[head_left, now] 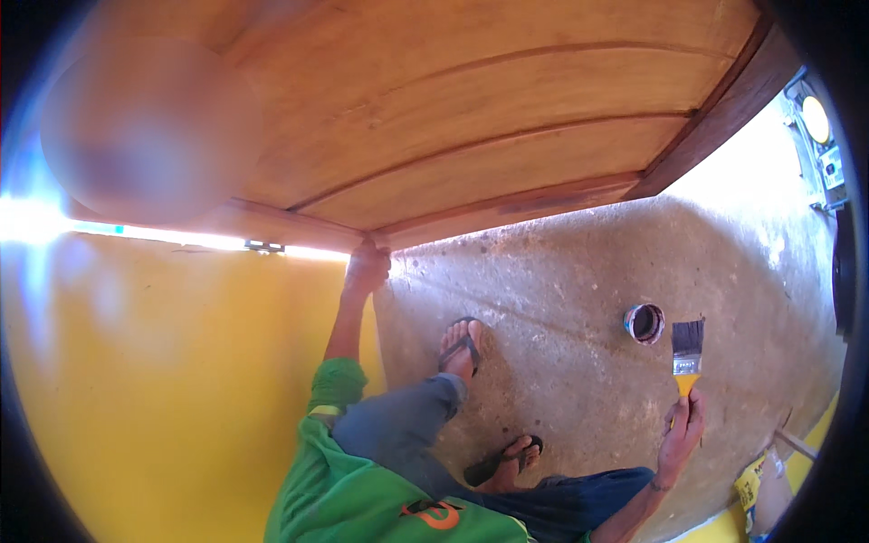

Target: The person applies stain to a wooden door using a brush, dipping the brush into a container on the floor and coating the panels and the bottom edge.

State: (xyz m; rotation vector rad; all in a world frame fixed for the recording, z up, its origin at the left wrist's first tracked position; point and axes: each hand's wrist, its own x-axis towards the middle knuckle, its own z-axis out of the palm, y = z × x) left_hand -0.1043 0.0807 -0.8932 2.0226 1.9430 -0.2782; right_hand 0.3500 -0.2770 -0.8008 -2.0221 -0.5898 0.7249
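The head view shows a paintbrush (687, 364) on the person's side of the wooden door (507, 136), out from the door's darker right-hand end and apart from the wood. Its dark bristles point toward the door. The right hand (681, 439), farther from the door than the bristles, has its grip closed around the yellow handle. A small open can (644, 323) with a smeared rim stands on the concrete floor (561, 281), nearer to the door than the right hand and just beside the bristles; its inside looks dark.

The left hand (367, 267) is at the door's near edge, its fingers curled there; whether that grip grasps the wood or only rests against it cannot be told. A hinge (264, 246) shows along the same edge, farther left, and the yellow wall (181, 380) spreads out on the person's side of it.

As for progress, the door's panels carry an even orange-brown tone, while the strip at its right-hand end is a deeper red-brown. That may mean the strip is coated and the paler panels are left, but different wood or shade could explain it equally well. No wet sheen can be made out with certainty.
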